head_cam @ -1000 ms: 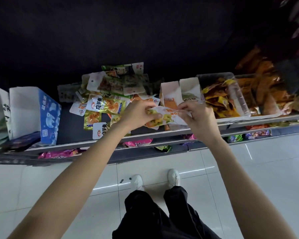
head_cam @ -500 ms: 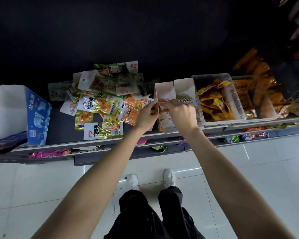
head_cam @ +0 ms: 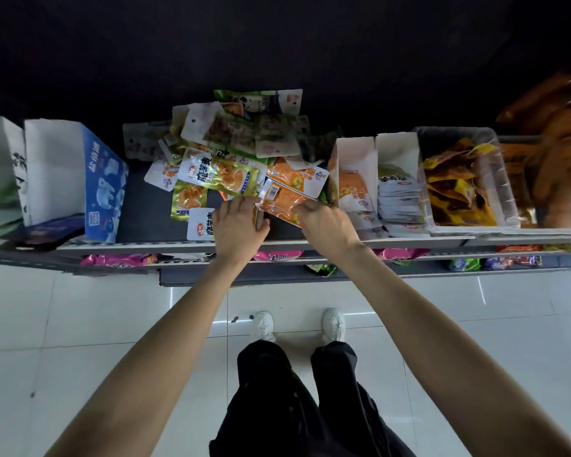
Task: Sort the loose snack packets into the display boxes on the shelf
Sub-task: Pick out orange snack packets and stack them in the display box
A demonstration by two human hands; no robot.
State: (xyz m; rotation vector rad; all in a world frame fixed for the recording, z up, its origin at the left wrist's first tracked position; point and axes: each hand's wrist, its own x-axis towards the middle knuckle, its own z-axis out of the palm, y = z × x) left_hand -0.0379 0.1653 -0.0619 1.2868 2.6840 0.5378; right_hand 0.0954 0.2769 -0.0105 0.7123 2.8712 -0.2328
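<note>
Where barcode (head_cam: 272, 193) shows, both hands touch.

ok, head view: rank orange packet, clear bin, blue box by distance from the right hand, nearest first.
From the right hand:
1. orange packet, touching its fingertips, just left of the hand.
2. clear bin, on the shelf to the right, past the two white display boxes.
3. blue box, far left of the shelf, beyond the left hand.

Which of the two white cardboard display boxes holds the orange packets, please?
The left display box, nearest the right hand; its neighbour, the right display box, holds white packets instead.
</note>
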